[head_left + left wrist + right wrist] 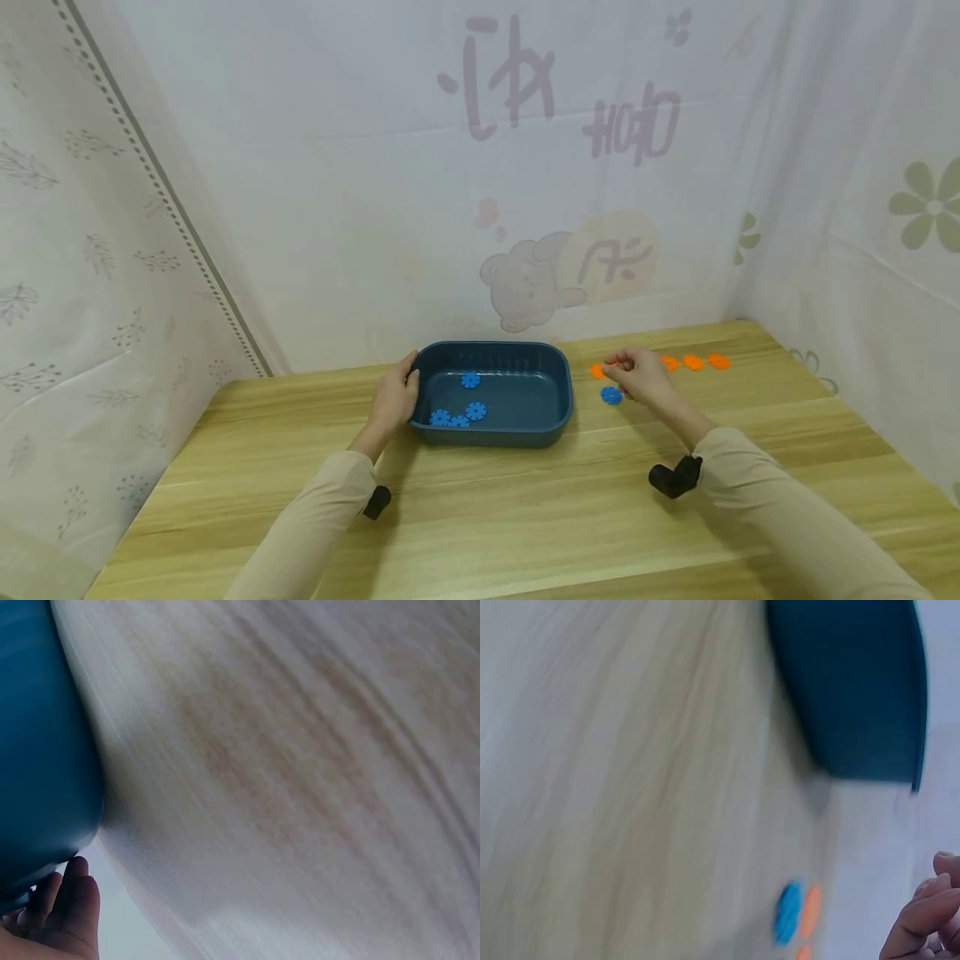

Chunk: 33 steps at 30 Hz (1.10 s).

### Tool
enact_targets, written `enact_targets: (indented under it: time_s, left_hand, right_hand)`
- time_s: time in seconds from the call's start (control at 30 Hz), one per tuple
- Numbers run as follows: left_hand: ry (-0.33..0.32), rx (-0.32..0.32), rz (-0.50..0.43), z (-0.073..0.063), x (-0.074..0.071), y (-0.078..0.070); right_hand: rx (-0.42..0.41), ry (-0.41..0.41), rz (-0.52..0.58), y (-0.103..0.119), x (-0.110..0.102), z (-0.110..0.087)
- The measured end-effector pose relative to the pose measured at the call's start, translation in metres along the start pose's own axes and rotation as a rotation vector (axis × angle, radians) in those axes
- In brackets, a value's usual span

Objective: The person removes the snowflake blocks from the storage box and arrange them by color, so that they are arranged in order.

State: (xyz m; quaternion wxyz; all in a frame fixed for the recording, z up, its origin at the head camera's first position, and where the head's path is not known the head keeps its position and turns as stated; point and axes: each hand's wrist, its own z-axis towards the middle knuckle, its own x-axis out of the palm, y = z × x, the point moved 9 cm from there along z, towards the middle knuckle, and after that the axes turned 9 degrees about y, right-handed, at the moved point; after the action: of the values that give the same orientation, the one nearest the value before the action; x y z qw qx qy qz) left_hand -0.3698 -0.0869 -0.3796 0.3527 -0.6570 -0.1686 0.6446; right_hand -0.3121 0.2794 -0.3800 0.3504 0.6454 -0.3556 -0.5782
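Observation:
A dark blue rectangular plastic basin (491, 437) stands on the table, with several blue notched discs (476, 411) lying inside. My left hand (394, 395) grips its left end, thumb at the rim; in the left wrist view the fingers (79, 900) reach under the basin's edge (49, 750). To the right of the basin, my right hand (642, 377) hovers with loosely bent fingers, and nothing shows in them. Just below its fingertips lies another blue notched disc (611, 396), next to an orange disc (597, 372). The right wrist view shows these bent fingers (922, 919) above table level.
More orange discs (693, 362) lie in a row beyond the right hand, along the back of the wooden table (510, 517). A printed white curtain (337, 208) hangs close behind the table and at both sides. Black wrist-worn devices (677, 477) sit by each cuff.

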Motion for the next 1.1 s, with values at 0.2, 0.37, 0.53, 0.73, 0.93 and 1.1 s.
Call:
enact_targets:
  time_s: [0.2, 0.37, 0.53, 0.73, 0.93, 1.1]
  left_hand:
    - [-0.002, -0.003, 0.007, 0.000, 0.000, 0.001]
    - [0.004, -0.009, -0.004, -0.001, -0.002, 0.001]
    - [0.014, -0.022, -0.011, -0.001, -0.001, 0.002]
    - [0.022, -0.023, -0.014, 0.001, 0.001, 0.002]
    - [0.015, -0.023, -0.015, 0.001, 0.000, 0.002]
    - [0.012, -0.028, -0.016, 0.002, 0.001, 0.004]
  right_hand:
    - [-0.065, 0.046, 0.103, 0.037, 0.029, 0.004]
    - [-0.110, 0.089, 0.140, 0.062, 0.058, 0.010]
    - [-0.120, 0.124, 0.150, 0.074, 0.090, 0.019]
    - [-0.050, 0.145, 0.128, 0.073, 0.124, 0.027]
    - [-0.032, 0.221, 0.092, 0.072, 0.151, 0.033]
    - [-0.040, 0.274, 0.027, 0.073, 0.167, 0.038]
